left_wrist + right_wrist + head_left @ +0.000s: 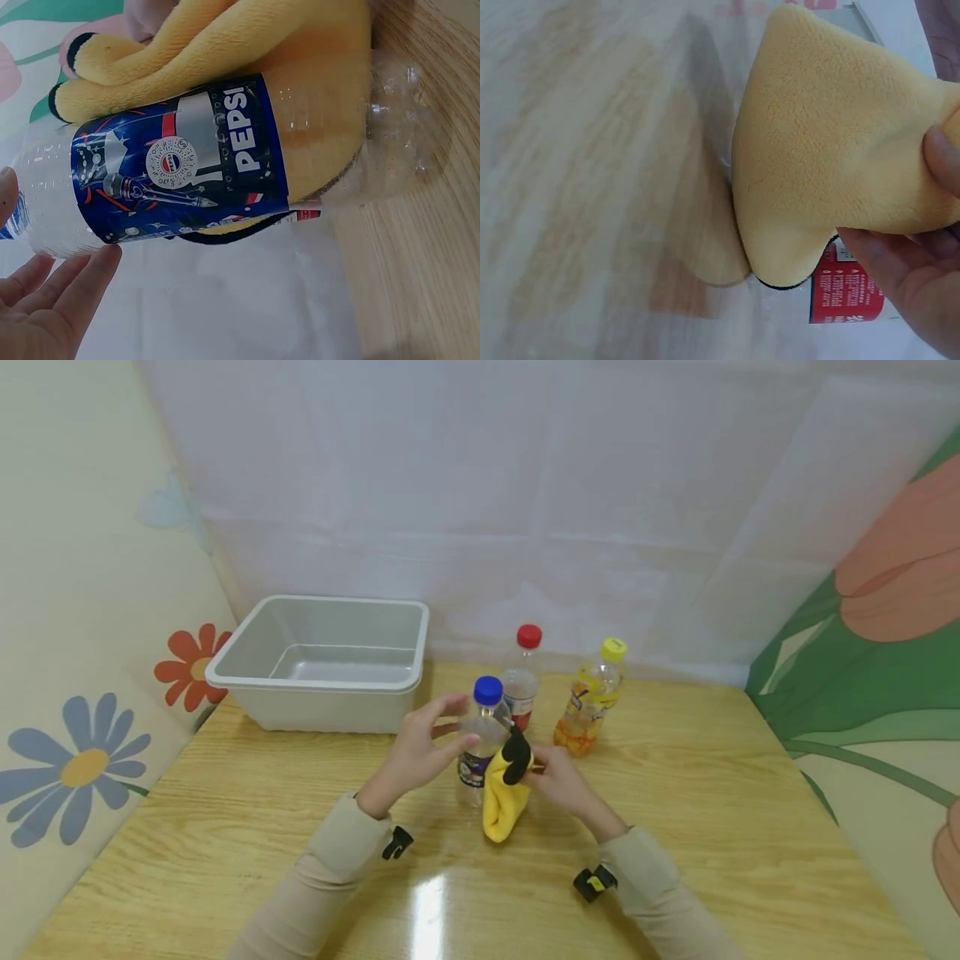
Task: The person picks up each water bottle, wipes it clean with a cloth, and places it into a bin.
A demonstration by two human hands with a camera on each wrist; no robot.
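A clear Pepsi bottle (487, 727) with a blue cap and dark blue label stands upright on the table. My left hand (427, 743) holds it lightly near the shoulder, thumb on one side and fingers on the other; in the left wrist view its fingertips (109, 262) touch the plastic. In my right hand (562, 781) is a soft yellow cloth (504, 802) with black edging, pinched between thumb and fingers. The cloth (832, 142) hangs folded beside the bottle, and its yellow shows through the plastic in the left wrist view.
Just behind stands a red-capped bottle (521, 677), partly hidden. To its right is a yellow-capped bottle (592, 702) with some orange contents at the bottom. A grey plastic bin (330, 706) sits at the back left. White sheeting (480, 485) hangs behind the wooden table (697, 827).
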